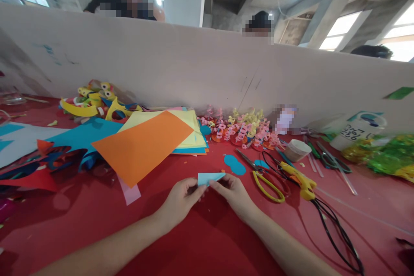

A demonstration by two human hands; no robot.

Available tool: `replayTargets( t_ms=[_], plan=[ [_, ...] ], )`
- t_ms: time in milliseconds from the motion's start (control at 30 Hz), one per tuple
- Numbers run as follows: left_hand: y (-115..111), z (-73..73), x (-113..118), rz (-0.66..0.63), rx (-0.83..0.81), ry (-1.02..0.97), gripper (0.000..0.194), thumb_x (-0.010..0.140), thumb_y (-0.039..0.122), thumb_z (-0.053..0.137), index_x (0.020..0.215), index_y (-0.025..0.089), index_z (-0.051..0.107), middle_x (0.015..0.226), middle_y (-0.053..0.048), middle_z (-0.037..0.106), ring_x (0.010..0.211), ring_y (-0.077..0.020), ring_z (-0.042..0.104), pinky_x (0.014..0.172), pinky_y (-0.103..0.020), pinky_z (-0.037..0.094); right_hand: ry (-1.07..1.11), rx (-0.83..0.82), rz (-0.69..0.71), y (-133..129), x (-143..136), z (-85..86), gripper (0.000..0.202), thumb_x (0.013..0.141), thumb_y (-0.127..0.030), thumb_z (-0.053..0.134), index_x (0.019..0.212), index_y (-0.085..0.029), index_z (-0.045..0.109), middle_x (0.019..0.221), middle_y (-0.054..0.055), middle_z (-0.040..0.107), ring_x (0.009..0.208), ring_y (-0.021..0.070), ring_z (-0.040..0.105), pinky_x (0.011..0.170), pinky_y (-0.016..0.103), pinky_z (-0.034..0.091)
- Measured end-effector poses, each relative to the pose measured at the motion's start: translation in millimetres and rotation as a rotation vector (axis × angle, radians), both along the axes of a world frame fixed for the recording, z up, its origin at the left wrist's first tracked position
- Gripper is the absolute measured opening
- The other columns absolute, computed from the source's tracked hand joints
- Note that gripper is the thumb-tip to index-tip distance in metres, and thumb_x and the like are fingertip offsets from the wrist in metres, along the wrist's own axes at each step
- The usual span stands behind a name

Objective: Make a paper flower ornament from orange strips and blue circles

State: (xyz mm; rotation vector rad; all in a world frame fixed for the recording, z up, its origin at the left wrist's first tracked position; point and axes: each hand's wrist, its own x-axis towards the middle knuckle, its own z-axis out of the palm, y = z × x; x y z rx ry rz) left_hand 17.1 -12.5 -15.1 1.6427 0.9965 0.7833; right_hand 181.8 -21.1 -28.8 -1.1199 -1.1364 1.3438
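Between my two hands is a small folded piece of light blue paper point(207, 178), held up just above the red table. My left hand point(184, 198) pinches its left end between thumb and fingers. At the pointed right end, my right hand point(234, 192) grips it with the thumb laid along the lower edge. Right behind the hands lie blue paper circles point(235, 165). Scissors with yellow handles point(269, 187) rest to the right of my right hand. Left of my left hand, a sheet of orange paper point(142, 148) covers part of a stack of yellow paper point(189, 138).
Pink and yellow curled paper pieces point(242, 129) stand along the white partition point(194, 64). A yellow glue gun point(299, 181) with a black cord lies at right, near a roll of tape point(296, 150). Blue paper scraps point(87, 136) spread at left. People sit beyond the partition.
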Motion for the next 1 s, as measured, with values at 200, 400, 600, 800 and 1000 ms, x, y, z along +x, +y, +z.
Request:
replayTargets(
  t_ms=[200, 400, 600, 800, 1000],
  plan=[
    [1.1, -4.4, -0.1, 0.000, 0.043, 0.030, 0.029, 0.083, 0.039, 0.048, 0.069, 0.015, 0.056, 0.062, 0.001, 0.052, 0.058, -0.0126, 0.048, 0.056, -0.023, 0.038, -0.064, 0.023, -0.051, -0.5, -0.8, -1.4, 0.038, 0.058, -0.052, 0.072, 0.067, -0.016, 0.061, 0.066, 0.002, 0.064, 0.063, 0.0159, 0.056, 0.064, 0.027, 0.044],
    [1.1, -5.2, -0.7, 0.011, 0.034, 0.042, 0.027, 0.080, 0.037, 0.052, 0.067, 0.015, 0.059, 0.058, 0.002, 0.050, 0.055, -0.0118, 0.045, 0.054, -0.023, 0.035, -0.122, 0.027, -0.064, 0.9, -0.2, -6.4, 0.040, 0.058, -0.054, 0.070, 0.064, -0.016, 0.059, 0.062, 0.001, 0.061, 0.060, 0.0151, 0.053, 0.061, 0.027, 0.041],
    [0.7, -6.0, -0.5, 0.012, 0.058, 0.033, 0.026, 0.078, 0.035, 0.055, 0.063, 0.014, 0.061, 0.059, 0.001, 0.051, 0.056, -0.0120, 0.045, 0.054, -0.023, 0.035, -0.192, 0.062, -0.073, 1.6, 0.5, -7.6, 0.041, 0.060, -0.056, 0.068, 0.063, -0.016, 0.059, 0.059, 0.001, 0.059, 0.058, 0.0146, 0.050, 0.058, 0.027, 0.040],
    [0.1, -5.2, 0.2, 0.012, 0.048, -0.020, 0.027, 0.079, 0.033, 0.053, 0.060, 0.015, 0.058, 0.057, 0.001, 0.051, 0.055, -0.0113, 0.045, 0.053, -0.023, 0.034, -0.128, 0.070, -0.019, 2.2, 0.1, -6.2, 0.037, 0.062, -0.052, 0.068, 0.069, -0.017, 0.060, 0.067, 0.002, 0.062, 0.065, 0.0163, 0.053, 0.064, 0.028, 0.041],
    [0.4, -4.6, 1.0, -0.002, 0.051, -0.009, 0.027, 0.081, 0.034, 0.050, 0.061, 0.016, 0.055, 0.058, 0.002, 0.050, 0.055, -0.0115, 0.046, 0.054, -0.023, 0.035, -0.128, 0.055, -0.036, 2.7, 1.8, -8.9, 0.039, 0.062, -0.052, 0.068, 0.060, -0.018, 0.050, 0.054, -0.004, 0.047, 0.052, 0.0104, 0.041, 0.052, 0.023, 0.033]
  ],
)
